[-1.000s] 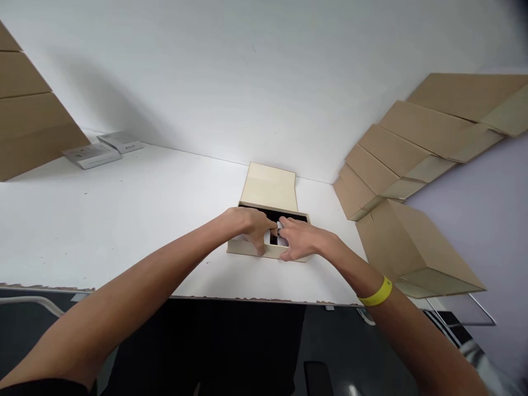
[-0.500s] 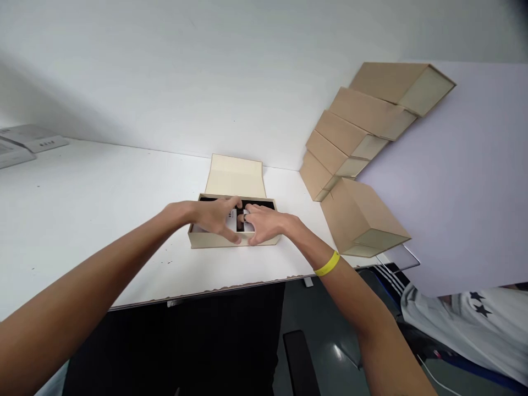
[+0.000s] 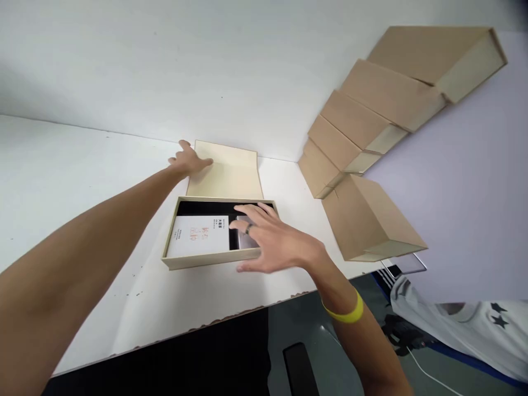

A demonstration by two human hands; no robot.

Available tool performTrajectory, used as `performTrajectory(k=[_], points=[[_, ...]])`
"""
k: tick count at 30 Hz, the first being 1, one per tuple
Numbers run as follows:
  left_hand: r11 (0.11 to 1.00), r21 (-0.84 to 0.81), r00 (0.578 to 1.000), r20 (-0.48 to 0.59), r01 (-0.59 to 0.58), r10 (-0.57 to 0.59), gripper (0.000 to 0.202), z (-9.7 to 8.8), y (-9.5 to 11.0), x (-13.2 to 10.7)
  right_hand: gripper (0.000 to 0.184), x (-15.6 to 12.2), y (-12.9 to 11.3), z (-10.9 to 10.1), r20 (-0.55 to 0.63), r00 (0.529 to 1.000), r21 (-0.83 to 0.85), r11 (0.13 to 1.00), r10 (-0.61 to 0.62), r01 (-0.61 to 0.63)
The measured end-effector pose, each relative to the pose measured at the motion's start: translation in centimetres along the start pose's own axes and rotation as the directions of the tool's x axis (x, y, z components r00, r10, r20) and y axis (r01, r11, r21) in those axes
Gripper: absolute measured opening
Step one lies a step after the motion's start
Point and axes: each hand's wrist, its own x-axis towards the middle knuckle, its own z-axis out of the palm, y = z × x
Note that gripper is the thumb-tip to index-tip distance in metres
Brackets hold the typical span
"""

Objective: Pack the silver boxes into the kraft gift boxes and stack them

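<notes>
A beige box (image 3: pixel 206 259) lies open on the white table (image 3: pixel 74 181), its lid flap (image 3: pixel 231 179) laid back toward the wall. Inside, a white printed card (image 3: pixel 200 235) covers the left part of the black lining, and a grey item (image 3: pixel 244 226) shows beside it. My right hand (image 3: pixel 274 242) hovers over the box's right end, fingers spread, fingertips on or just above the grey item. My left hand (image 3: pixel 190 161) rests on the far left corner of the lid flap. A yellow band (image 3: pixel 344 311) circles my right wrist.
Several closed tan boxes (image 3: pixel 371 126) lean in a row against the right wall, one (image 3: pixel 367 223) lying at the table's right edge. A person in a white shirt with black stars (image 3: pixel 466 330) is at the lower right. The table's front edge is chipped.
Both hands were together inside the box. My left hand has since moved up to the lid flap and my right hand has spread, uncovering the white card. The view shifted right.
</notes>
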Motion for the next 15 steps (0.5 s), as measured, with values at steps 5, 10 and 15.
performTrajectory(k=[5,10,15], points=[[0.993,-0.112,0.993,-0.099,0.047,-0.058,0.048,1.3,-0.8,0.2,0.053,-5.9,-0.6,2.9,-0.403,0.915,0.328,0.931,-0.018,0.163],[0.946,-0.321,0.988,-0.156,-0.044,-0.007,0.028,-1.6,-0.1,-0.6,0.053,-8.7,-0.2,8.4,-0.786,0.603,0.430,0.824,0.139,0.370],[0.853,-0.459,0.968,-0.143,-0.248,0.204,0.022,-7.9,2.0,-4.9,0.076,-8.1,0.5,11.2,-0.841,0.397,0.530,0.708,0.368,0.467]])
